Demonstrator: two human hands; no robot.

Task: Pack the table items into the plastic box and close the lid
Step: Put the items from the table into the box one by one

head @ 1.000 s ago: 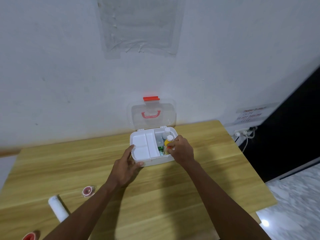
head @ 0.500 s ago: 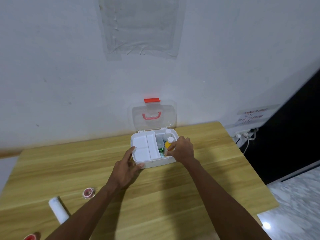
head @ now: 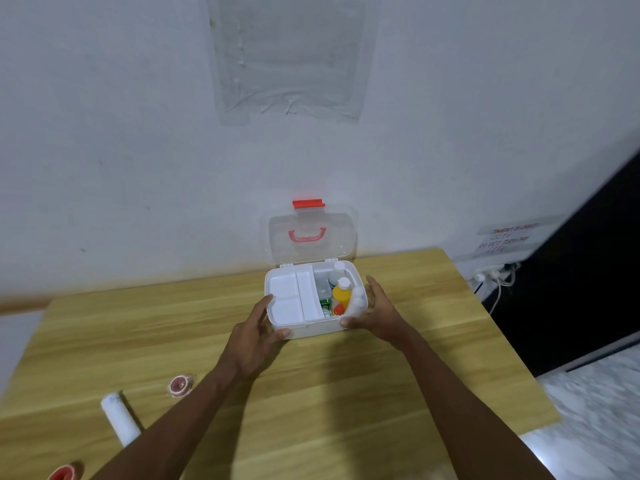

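A white plastic box [head: 311, 328] stands at the table's far middle, its clear lid [head: 311, 237] with a red handle upright against the wall. A white divided tray [head: 289, 297] fills the box's left half. The right half holds a yellow bottle [head: 341, 293], a white bottle [head: 336, 271] and other small items. My left hand [head: 258, 332] grips the box's front left corner. My right hand [head: 375, 311] holds the box's right side, thumb on the front rim. A white roll [head: 119, 422] and a small red tape roll [head: 179, 385] lie on the table at the near left.
Another red roll [head: 64, 474] shows at the bottom left edge. The wooden table [head: 381, 393] ends close on the right, with a power strip and cables [head: 495, 275] beyond it by the wall. The wall stands right behind the box.
My right hand has let go of the yellow bottle inside the box and moved to the box's right side. My left hand has stayed on the front left corner.
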